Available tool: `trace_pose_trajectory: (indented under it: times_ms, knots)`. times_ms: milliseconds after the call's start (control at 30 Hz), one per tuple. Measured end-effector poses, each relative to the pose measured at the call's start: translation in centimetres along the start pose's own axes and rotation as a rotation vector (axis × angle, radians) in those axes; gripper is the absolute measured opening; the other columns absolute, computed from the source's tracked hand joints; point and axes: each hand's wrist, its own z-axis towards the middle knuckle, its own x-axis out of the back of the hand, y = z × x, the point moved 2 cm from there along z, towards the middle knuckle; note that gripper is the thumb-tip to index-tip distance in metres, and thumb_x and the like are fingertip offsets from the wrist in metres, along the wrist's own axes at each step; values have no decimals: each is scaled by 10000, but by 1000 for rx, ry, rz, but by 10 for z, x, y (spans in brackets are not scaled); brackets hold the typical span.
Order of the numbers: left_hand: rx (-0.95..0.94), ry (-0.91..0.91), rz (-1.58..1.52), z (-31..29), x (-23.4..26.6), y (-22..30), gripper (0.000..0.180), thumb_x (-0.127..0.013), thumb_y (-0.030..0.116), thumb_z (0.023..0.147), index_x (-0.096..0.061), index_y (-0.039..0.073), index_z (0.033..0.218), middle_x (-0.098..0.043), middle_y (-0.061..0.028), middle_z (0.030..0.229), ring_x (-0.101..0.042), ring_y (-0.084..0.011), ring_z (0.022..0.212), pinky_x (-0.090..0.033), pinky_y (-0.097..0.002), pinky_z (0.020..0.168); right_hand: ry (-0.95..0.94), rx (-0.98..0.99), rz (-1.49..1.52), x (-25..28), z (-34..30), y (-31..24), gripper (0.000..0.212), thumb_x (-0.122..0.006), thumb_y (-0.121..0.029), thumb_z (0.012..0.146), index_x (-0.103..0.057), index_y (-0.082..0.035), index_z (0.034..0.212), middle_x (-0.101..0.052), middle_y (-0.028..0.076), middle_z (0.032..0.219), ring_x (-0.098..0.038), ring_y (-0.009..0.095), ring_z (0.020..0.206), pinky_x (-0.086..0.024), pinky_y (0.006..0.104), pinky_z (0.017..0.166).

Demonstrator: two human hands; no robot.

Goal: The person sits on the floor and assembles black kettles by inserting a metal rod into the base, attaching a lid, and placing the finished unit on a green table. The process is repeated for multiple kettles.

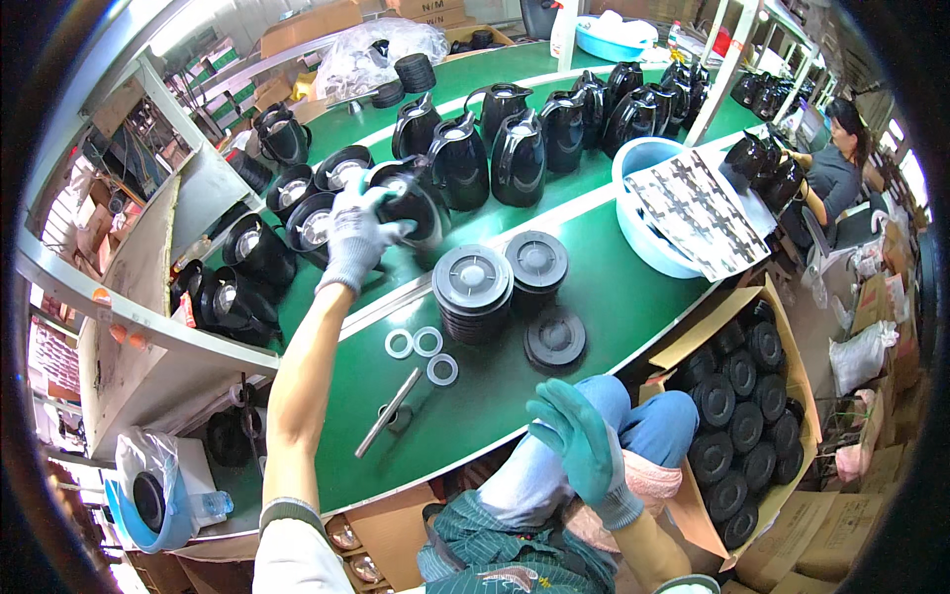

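My left hand (pixel 354 243), in a pale grey-white glove, reaches over the bench at the rim of a black jug (pixel 421 210). Its thumb points right and its fingers seem to close on the jug, which is smeared by motion. Beside it, several open black jugs (pixel 259 249) lie tilted, showing shiny inner liners. My right hand (pixel 577 445), in a green-and-grey glove, hangs above my lap with fingers stretched and nothing in it. Nearer than the jugs stand a tall stack of round black lids (pixel 473 282), a second stack (pixel 536 262) and a low lid pile (pixel 554 337).
White rings (pixel 427 342) and a metal rod (pixel 388 412) lie on the green bench (pixel 475 416). Upright black jugs (pixel 520 163) line the far side. A blue basin (pixel 638 213) holds a patterned sheet (pixel 698 213). At right, a carton (pixel 807 436) contains round black parts; a co-worker (pixel 841 173) sits beyond.
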Motion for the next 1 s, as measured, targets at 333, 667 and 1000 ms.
trace_pose_trajectory:
  times_ms: [333,667,1000]
  knots:
    - [243,50,632,76,-49,-93,494,-808,361,822,-714,207,1282,-705,-121,1205,-646,-349,1183,-502,-453,1015,206,-63,-64,44,-3,-5,677,-447,-393,1097,-323,70,1575,-436,245,1575,-482,378,1417,-370,516,1220]
    - [-57,227,414,83,48,-71,395,-813,166,777,-760,121,1165,-736,-114,1106,-679,-322,1042,-527,-423,954,163,28,-184,26,-10,0,625,-546,-354,1077,-452,114,1479,-567,234,1449,-591,360,1315,-439,480,1164]
    - [-498,-145,156,-77,244,81,365,-843,125,679,-759,124,1034,-703,-83,1014,-676,-317,986,-562,-416,861,-198,914,-1431,-81,52,-89,933,-883,-338,770,-449,-114,1565,-421,229,1584,-436,440,1449,-381,546,1181]
